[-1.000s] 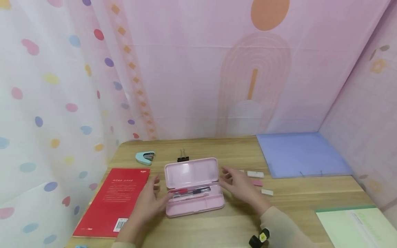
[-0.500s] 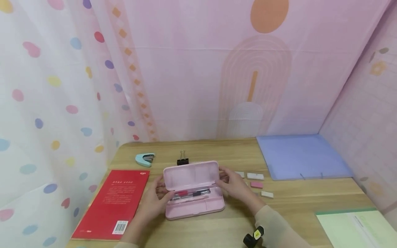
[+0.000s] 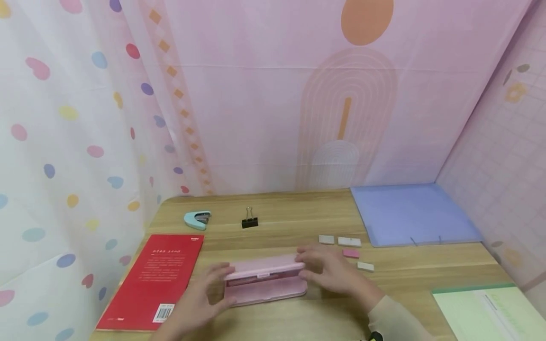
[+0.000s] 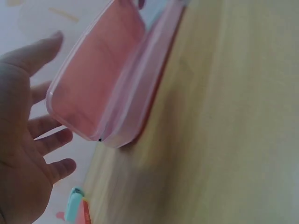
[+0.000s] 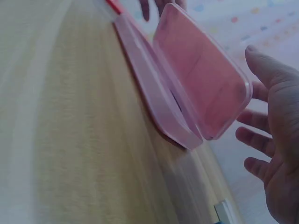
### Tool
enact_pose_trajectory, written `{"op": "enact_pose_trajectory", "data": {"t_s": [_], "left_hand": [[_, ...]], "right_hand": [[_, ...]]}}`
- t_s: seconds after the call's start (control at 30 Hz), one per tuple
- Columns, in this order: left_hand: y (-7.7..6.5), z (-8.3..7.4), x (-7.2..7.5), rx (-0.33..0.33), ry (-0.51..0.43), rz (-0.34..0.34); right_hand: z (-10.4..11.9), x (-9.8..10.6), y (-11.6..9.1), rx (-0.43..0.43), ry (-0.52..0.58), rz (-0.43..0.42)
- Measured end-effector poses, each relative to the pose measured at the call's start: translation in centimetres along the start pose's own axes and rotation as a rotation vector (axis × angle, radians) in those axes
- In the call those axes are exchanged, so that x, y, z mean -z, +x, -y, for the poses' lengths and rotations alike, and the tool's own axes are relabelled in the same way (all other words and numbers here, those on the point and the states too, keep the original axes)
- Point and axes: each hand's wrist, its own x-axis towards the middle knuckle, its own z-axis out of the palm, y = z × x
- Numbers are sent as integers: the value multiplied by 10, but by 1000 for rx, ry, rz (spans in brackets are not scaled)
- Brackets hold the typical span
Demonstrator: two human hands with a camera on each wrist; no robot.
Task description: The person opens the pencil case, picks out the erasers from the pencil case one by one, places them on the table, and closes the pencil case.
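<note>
A pink pencil case (image 3: 266, 290) lies on the table, its hinged lid (image 3: 262, 266) tilted part way down over the base. What is inside is mostly hidden under the lid. My left hand (image 3: 200, 296) is at the case's left end, fingers at the lid's edge and thumb near the base's front corner. At the opposite end my right hand (image 3: 330, 270) has its fingertips on the lid's right corner. Both wrist views show fingers spread behind the raised lid, the left hand (image 4: 23, 135) and the right hand (image 5: 285, 135) each close beside it.
A red book (image 3: 153, 279) lies left of the case. Behind are a light-blue stapler (image 3: 197, 219) and a black binder clip (image 3: 250, 222). Several small blocks, including a pink one (image 3: 351, 253), lie right of the right hand. A blue folder (image 3: 414, 213) and a green notebook (image 3: 495, 310) lie farther right.
Both hands have come in to the case's ends, and the lid has swung forward and down from upright, covering the pens. The binder clip behind it now shows fully.
</note>
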Motion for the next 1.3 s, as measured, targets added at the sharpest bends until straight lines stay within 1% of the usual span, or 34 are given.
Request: {"op": "enact_pose_trajectory", "data": {"t_s": [0.07, 0.1, 0.23, 0.33, 0.5, 0.63, 0.77, 0.93, 1.03, 1.2, 1.3], "left_hand": [[-1, -1, -3, -28, 56, 60], [0, -1, -5, -39, 82, 88], [7, 1, -16, -64, 167, 193], [12, 2, -24, -112, 222, 232], [20, 2, -33, -204, 250, 230], [23, 3, -35, -244, 262, 215], [24, 4, -37, -252, 254, 212], [24, 4, -38, -251, 223, 206], [24, 3, -37, -248, 217, 204], [25, 5, -38, -263, 213, 177], [24, 6, -37, -250, 216, 176]], "right_hand": [[2, -2, 0, 41, -72, 35], [3, -4, 0, 44, -89, 58], [6, -15, 1, 24, -132, 148], [5, -23, 2, 10, -165, 189], [2, -34, 1, 12, -184, 208], [-2, -37, 0, 1, -145, 172], [-6, -38, 0, -19, -83, 135], [-9, -40, -2, -47, -38, 131], [-7, -40, -2, -50, -31, 130], [-4, -39, 2, -52, -16, 131], [-4, -40, 3, -58, -8, 140]]}}
